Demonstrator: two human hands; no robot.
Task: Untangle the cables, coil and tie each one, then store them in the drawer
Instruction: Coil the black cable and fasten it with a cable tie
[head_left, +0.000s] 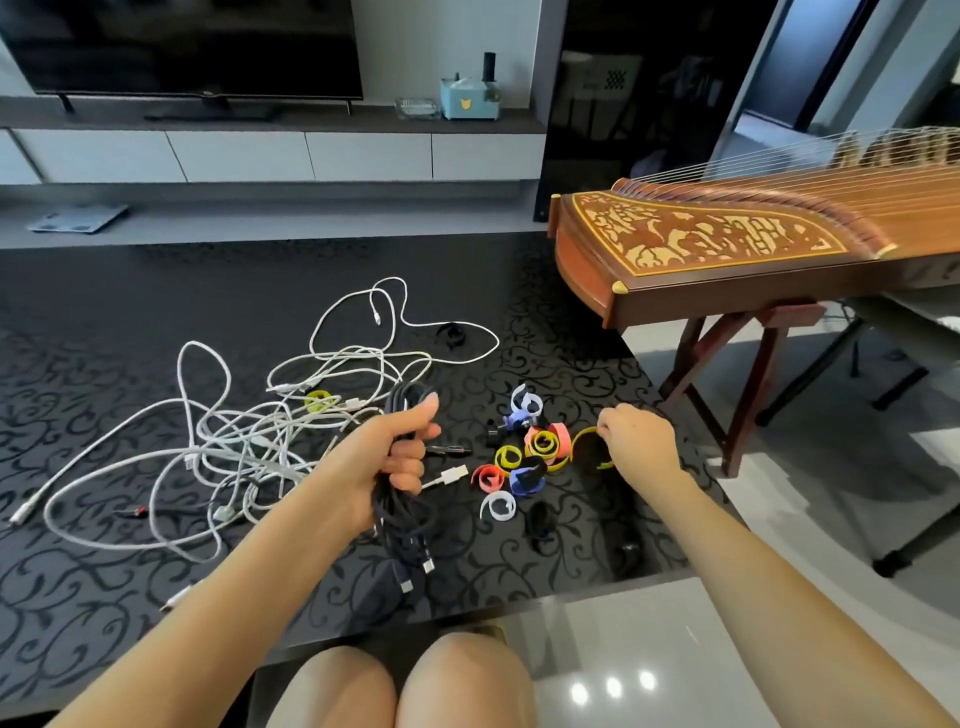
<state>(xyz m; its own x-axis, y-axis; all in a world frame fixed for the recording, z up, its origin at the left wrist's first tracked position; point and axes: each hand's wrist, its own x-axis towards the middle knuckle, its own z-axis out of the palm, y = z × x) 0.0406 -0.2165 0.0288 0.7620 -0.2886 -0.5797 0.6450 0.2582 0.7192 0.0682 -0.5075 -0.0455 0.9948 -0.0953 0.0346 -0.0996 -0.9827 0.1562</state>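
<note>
Head | left fingers (408, 460) grip one dark coil (410, 517); right fingers (609, 420) pinch one yellow tie (577, 441)

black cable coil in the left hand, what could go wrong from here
The black cable coil hangs loose below the grip of the left hand, plugs dangling, so loops may slip out before tying. The right hand pinches a yellow tie beside the tie pile; lifting could drag others along.

The left hand (387, 452) and the right hand (639, 436) are bare. The left forearm (234, 571) and the right forearm (779, 582) are bare along all their visible length. Two bare knees (457, 680) show at the lower edge.
</note>
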